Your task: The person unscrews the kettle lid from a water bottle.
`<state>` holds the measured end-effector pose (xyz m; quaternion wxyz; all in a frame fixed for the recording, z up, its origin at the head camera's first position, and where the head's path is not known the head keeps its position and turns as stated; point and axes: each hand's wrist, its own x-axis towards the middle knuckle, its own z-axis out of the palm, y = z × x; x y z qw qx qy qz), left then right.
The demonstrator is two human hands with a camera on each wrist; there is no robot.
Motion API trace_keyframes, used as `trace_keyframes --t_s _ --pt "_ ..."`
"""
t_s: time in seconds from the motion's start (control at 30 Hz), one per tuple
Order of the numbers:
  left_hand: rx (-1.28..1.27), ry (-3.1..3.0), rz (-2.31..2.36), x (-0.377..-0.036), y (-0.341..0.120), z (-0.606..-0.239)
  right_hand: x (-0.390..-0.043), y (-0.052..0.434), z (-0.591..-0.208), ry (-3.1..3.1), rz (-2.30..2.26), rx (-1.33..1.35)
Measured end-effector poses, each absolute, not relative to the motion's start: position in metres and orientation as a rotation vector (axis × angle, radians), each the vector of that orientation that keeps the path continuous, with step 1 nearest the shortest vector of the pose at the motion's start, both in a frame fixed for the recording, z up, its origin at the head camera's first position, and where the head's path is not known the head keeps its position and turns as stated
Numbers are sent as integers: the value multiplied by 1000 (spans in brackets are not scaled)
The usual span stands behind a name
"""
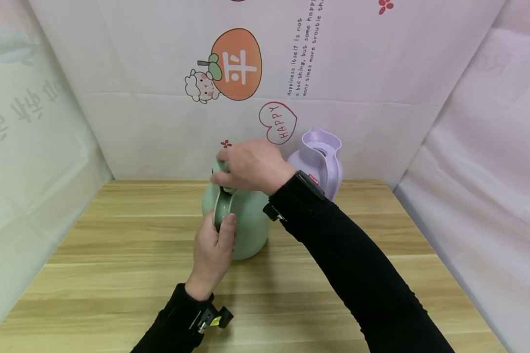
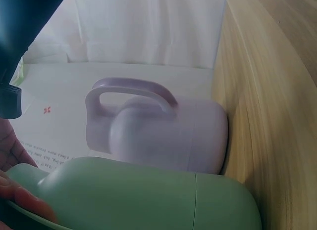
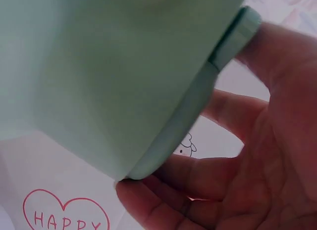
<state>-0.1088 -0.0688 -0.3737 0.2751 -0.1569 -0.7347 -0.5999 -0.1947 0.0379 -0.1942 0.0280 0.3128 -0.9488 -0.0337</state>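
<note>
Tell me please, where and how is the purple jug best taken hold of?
Probably by its looped handle, coming from the person's right: the purple jug stands upright, the handle sticks out on that side, away from the green jug, and nothing fills its opening.

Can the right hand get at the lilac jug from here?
Probably yes: the right hand is near the lilac jug with nothing visibly blocking the way, but it grips the top of the green jug and must first let go.
</note>
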Motion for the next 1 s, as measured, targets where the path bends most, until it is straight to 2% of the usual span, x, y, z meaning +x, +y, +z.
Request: trace_keyframes --t_s 1.0 --pt "-454 -1967 -1608 -110 -70 -373 -199 43 -187 -3023 -43 1136"
